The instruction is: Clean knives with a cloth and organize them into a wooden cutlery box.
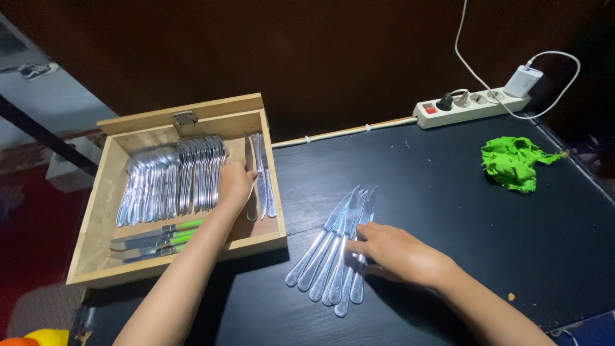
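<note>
1. Steel table knives (333, 247) lie fanned on dark bench (448, 205), approx centre, blades pointing to 1 o'clock.
2. R hand (397, 253) lies flat on knife handles, fingers pressed together & touching steel; no pinch.
3. L hand (234, 182) is inside wooden cutlery box (102, 211) at 9 o'clock of the knives, fingers curled by two knives (261, 176) in R compartment; can't tell if it grips one.
4. Box also holds rows of spoons & forks (170, 179), plus green-handled knives (160, 238) along near edge.
5. Green cloth (512, 163) sits at 2 o'clock; white power strip (471, 106) w/ charger at 1 o'clock, bench's far edge.
</note>
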